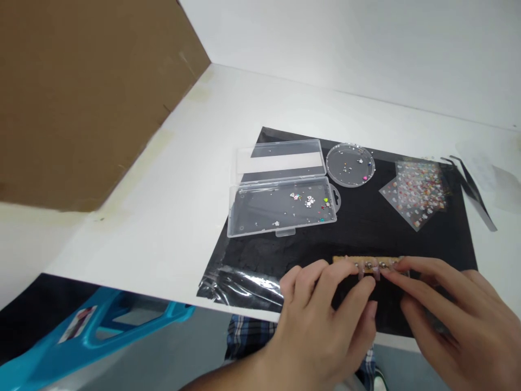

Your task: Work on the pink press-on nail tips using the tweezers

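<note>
At the front of the black mat, a narrow yellow-brown strip (368, 260) carries small shiny metal beads and several pale pink false nails (376, 271). My left hand (325, 309) is closed around the strip's left part, its index finger on the strip and its thumb by a nail. My right hand (443, 304) is at the strip's right end, thumb and index finger pinched on a false nail there. That nail is mostly hidden by the fingertips.
Beyond the hands lie an open clear plastic case (260, 212) with small gems and a round clear dish (337, 168) with more. Sticker sheets (421, 190) and black tweezers (472, 187) lie to the right. Brown cardboard (93, 98) stands left; a blue stool (89, 331) is below.
</note>
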Available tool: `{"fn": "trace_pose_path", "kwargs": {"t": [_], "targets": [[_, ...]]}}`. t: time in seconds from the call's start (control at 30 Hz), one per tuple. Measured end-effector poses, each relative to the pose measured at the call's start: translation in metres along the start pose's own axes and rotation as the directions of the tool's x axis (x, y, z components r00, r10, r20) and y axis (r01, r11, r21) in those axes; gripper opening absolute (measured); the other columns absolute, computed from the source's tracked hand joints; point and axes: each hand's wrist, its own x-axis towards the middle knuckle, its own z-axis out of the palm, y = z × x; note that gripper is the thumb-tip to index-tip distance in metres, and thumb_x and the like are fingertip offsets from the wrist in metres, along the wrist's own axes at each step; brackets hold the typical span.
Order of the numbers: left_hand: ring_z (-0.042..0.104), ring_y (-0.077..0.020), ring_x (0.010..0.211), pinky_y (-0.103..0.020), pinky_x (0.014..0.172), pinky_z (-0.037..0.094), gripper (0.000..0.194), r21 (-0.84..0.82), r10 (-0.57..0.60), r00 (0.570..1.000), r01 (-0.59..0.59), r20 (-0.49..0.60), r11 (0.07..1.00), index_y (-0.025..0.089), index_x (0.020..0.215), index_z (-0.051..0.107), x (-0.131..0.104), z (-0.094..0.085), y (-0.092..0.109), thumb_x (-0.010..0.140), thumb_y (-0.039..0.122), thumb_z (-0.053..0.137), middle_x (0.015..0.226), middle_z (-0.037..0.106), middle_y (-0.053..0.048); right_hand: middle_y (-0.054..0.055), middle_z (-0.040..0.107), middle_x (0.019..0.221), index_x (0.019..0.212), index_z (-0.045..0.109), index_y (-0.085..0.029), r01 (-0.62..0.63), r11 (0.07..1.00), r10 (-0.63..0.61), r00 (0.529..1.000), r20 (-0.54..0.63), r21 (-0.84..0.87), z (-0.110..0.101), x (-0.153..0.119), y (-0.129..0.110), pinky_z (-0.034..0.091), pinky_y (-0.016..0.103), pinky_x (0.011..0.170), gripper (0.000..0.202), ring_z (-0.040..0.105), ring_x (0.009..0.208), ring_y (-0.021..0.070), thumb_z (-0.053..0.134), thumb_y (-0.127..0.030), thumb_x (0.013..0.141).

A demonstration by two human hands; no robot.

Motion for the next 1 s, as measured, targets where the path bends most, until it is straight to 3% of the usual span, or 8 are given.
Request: {"fn": "trace_pose_path", "kwargs": {"t": [0.2,0.33,0.43,0.63,0.8,1.0], "targets": [[0.059,-0.0246,0.103,-0.046,0.095,0.041,0.020,-0.006,-0.095,0.987,0.095,-0.127,0.995,0.028,0.110,0.077,-0.014,-0.019,-0.024,0.100,0.017,0.063,0.110,0.068,-0.006,0.006,0.071,0.131,0.143,0.066,-0.021,0.052,0.998,-0.050,0.997,0.058,-0.027,0.000,-0.004,0.000,0.048,0.032,0.080,0.039,0.066,0.089,0.0131,0.055,-0.018,0.106],[0.059,-0.0272,0.104,-0.050,0.091,0.042,0.025,0.110,-0.052,0.997,0.059,-0.062,0.992,0.027,0.118,0.075,-0.019,-0.036,-0.047,0.100,0.015,0.064,0.118,0.066,-0.009,0.006,0.071,0.131,0.142,0.067,-0.021,0.054,0.998,-0.051,0.996,0.073,-0.038,0.000,-0.003,-0.003,0.048,0.032,0.077,0.038,0.065,0.087,0.0124,0.055,-0.017,0.106],[0.060,-0.0279,0.105,-0.052,0.091,0.042,0.025,0.129,-0.073,0.994,0.084,-0.083,0.988,0.027,0.119,0.076,-0.020,-0.042,-0.058,0.103,0.015,0.061,0.119,0.066,-0.009,0.006,0.071,0.129,0.141,0.067,-0.020,0.053,0.997,-0.050,0.997,0.063,-0.048,0.000,-0.003,-0.004,0.048,0.033,0.078,0.038,0.065,0.086,0.0136,0.054,-0.016,0.106],[0.060,-0.0280,0.107,-0.052,0.092,0.043,0.027,0.117,-0.091,0.991,0.102,-0.094,0.988,0.026,0.120,0.075,-0.019,-0.040,-0.061,0.104,0.012,0.059,0.120,0.066,-0.010,0.008,0.071,0.125,0.139,0.066,-0.017,0.065,0.996,-0.062,0.996,0.056,-0.058,0.003,-0.001,-0.008,0.046,0.033,0.080,0.034,0.064,0.089,0.0142,0.052,-0.017,0.107],[0.058,-0.0268,0.104,-0.049,0.092,0.041,0.024,0.095,-0.081,0.987,0.095,-0.141,0.991,0.024,0.117,0.072,-0.015,-0.036,-0.059,0.105,0.013,0.055,0.117,0.065,-0.009,0.006,0.070,0.117,0.129,0.068,-0.018,0.008,0.999,-0.010,1.000,-0.028,-0.051,0.006,0.001,-0.013,0.044,0.031,0.077,0.029,0.058,0.085,0.0129,0.046,-0.015,0.111],[0.054,-0.0264,0.104,-0.047,0.092,0.038,0.022,0.083,-0.066,0.988,0.078,-0.141,0.993,0.022,0.116,0.071,-0.013,-0.035,-0.059,0.106,0.013,0.054,0.115,0.063,-0.010,0.009,0.078,0.123,0.131,0.070,-0.013,0.026,0.994,-0.038,0.993,-0.110,-0.102,0.011,-0.010,-0.018,0.045,0.034,0.080,0.027,0.065,0.095,0.0161,0.061,-0.010,0.105]]}}
